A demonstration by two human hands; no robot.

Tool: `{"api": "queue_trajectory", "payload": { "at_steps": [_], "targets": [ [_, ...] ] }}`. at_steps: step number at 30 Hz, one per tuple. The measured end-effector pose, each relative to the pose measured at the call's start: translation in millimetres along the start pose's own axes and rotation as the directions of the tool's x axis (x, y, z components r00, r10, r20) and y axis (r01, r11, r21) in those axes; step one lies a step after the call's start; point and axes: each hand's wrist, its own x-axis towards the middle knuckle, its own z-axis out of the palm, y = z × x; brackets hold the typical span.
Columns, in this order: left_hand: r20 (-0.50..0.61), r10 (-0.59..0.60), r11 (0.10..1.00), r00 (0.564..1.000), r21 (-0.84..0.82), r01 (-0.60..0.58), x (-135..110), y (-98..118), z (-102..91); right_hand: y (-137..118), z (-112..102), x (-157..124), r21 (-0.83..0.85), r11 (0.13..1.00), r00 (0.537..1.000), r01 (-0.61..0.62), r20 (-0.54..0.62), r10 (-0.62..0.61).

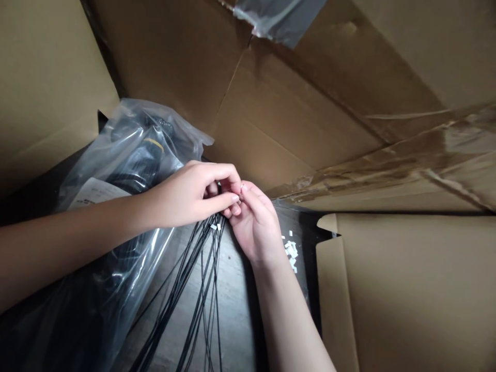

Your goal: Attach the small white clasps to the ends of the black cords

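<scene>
1. The black wires (174,299) fan out loosely over a grey surface (234,294), their upper ends running up beneath the joined hands, where they are hidden.
2. The left hand (201,194) is above the top of the wires, its thumb and forefinger tips drawn close together. Whether they pinch a wire, I cannot tell.
3. The right hand (258,219) is just beside the top of the wires, on their right, fingers curled and thumb bent in to meet the left fingertips. What it grips, if anything, is too small to tell.
4. Two white bits (216,227) show at the upper part of the wires, just below the hands.
5. A pile of white pieces (291,253) lies to the right of the wires, beyond the right wrist.
6. A clear plastic bag (186,126) with dark contents and a yellow band (155,144) lies left of the wires, partly under the left forearm.
7. Cardboard (263,134) rises behind the wires.
</scene>
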Motion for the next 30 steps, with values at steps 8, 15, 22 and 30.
{"api": "queue_trajectory", "payload": {
  "at_steps": [8, 15, 22, 30],
  "targets": [
    [-0.119, 0.075, 0.978, 0.990, 0.202, -0.049, 1.3, -4.0, 0.0, 0.8, 0.5, 0.9, -0.019, 1.000, 1.000, 0.005, 0.002, -0.005],
    [-0.097, 0.085, 0.970, 0.992, 0.236, -0.060, -0.4, -6.3, 0.1, 0.5, -0.1, 0.3, 0.002, 1.000, 1.000, -0.015, 0.019, 0.015],
    [-0.126, 0.123, 0.966, 0.984, 0.244, -0.090, 0.4, -9.8, 1.3, -0.9, 0.8, -0.5, 0.048, 0.999, 1.000, -0.013, 0.006, 0.013],
    [-0.142, 0.113, 0.969, 0.983, 0.233, -0.078, 0.1, -8.4, 0.5, -1.8, -1.2, 0.5, 0.033, 0.999, 1.000, -0.015, -0.004, 0.015]
  ]
}}
